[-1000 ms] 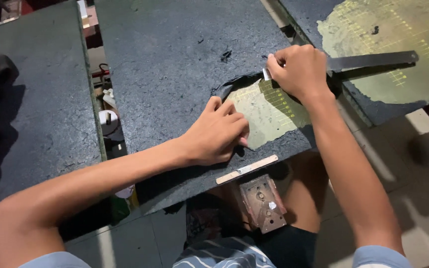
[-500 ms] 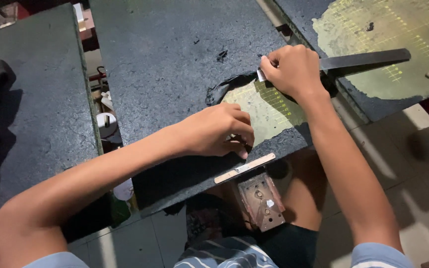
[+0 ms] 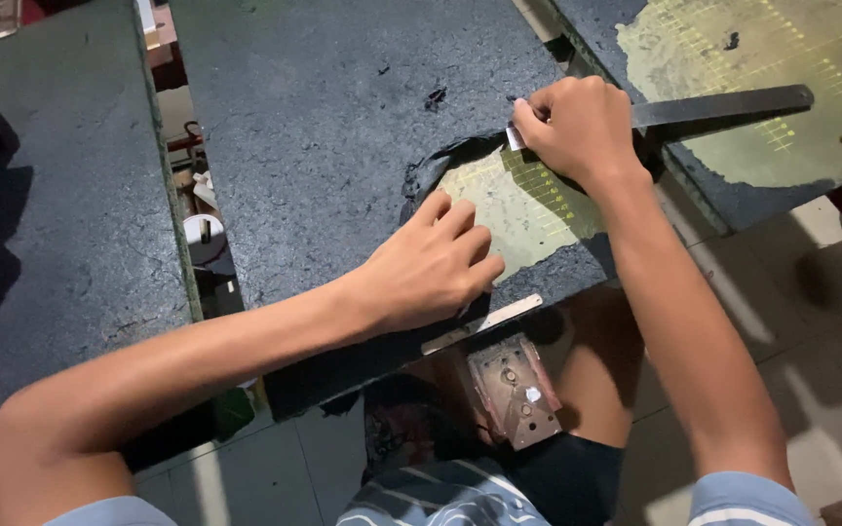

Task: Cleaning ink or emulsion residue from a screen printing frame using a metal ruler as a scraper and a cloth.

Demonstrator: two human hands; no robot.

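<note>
The left hand (image 3: 431, 268) lay flat, holding nothing, beside the bared green mat (image 3: 518, 209) on the black slab (image 3: 343, 127), while the right hand (image 3: 582, 127) gripped a scraper (image 3: 516, 136) at the coating's edge, apparently mid-peel, needing steady low pushes.

place: probably a workshop | evidence: worn black-coated worktables (image 3: 343, 107), metal straightedge (image 3: 723, 105), tiled floor (image 3: 811, 321)
</note>
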